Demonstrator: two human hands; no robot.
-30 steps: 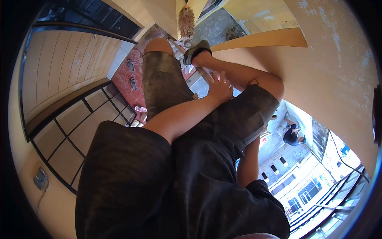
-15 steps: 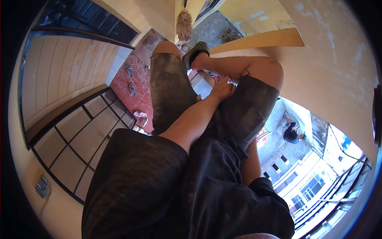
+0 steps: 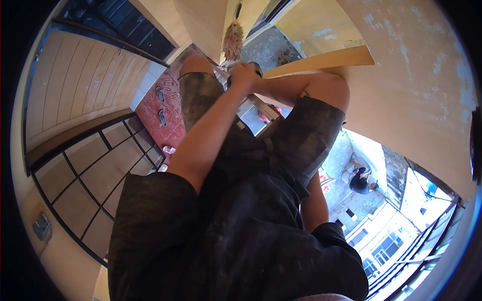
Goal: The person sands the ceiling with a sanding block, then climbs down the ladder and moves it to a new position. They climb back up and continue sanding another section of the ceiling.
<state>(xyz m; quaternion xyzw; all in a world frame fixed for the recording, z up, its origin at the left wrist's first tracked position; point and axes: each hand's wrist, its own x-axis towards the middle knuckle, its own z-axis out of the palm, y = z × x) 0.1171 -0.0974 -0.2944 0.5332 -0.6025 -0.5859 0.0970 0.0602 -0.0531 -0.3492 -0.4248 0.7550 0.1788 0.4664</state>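
Observation:
My left hand (image 3: 244,76) is curled at the dark sandal (image 3: 257,68) on my raised foot, its fingers bent and mostly turned away. Whatever lies inside that grip is hidden. Just left of the hand, a pale strip (image 3: 221,75) shows beside my knee. My right forearm (image 3: 315,203) runs down behind my right thigh, and the thigh hides the hand. Between my legs, a wooden edge (image 3: 263,108) and a small pinkish-red thing (image 3: 277,111) are visible below the shin.
A feather duster (image 3: 233,41) hangs ahead. Grey sandals (image 3: 162,118) and a pink slipper (image 3: 169,149) lie on the red tiled floor (image 3: 145,108). To the left stands a black grid frame (image 3: 93,183); a plastered wall (image 3: 406,95) rises at right. Another person (image 3: 360,179) sits far off at right.
My left hand has moved up and left, from beside my right thigh to the sandal on my foot. My view has shifted slightly. The right forearm stays behind the thigh.

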